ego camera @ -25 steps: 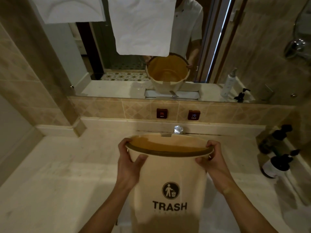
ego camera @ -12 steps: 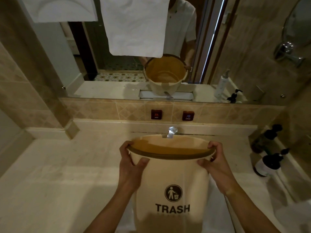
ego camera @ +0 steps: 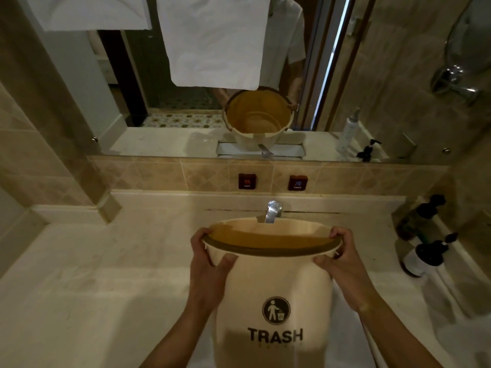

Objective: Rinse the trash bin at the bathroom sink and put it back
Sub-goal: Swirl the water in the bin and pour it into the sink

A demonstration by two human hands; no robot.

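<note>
Head view: trash bin [ego camera: 271, 293] is gripped at its rim by left hand [ego camera: 206, 261] and right hand [ego camera: 342, 261]; mouth should be kept under faucet [ego camera: 272, 212] near desk's back edge.

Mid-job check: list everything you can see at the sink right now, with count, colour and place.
bin: 1, cream, dark rim, marked TRASH, held over the sink below the tap
tap: 1, chrome, behind the bin's far rim
buttons: 2, dark red, HOT and COLD, on the tile strip
counter: 1, pale marble, around the sink
mirror: 1, above the tiles, reflects the bin
towels: 2, white, hanging at top
bottles: 2, dark pump type, right on the counter
hands: 2, left hand and right hand grip the bin's rim
</note>
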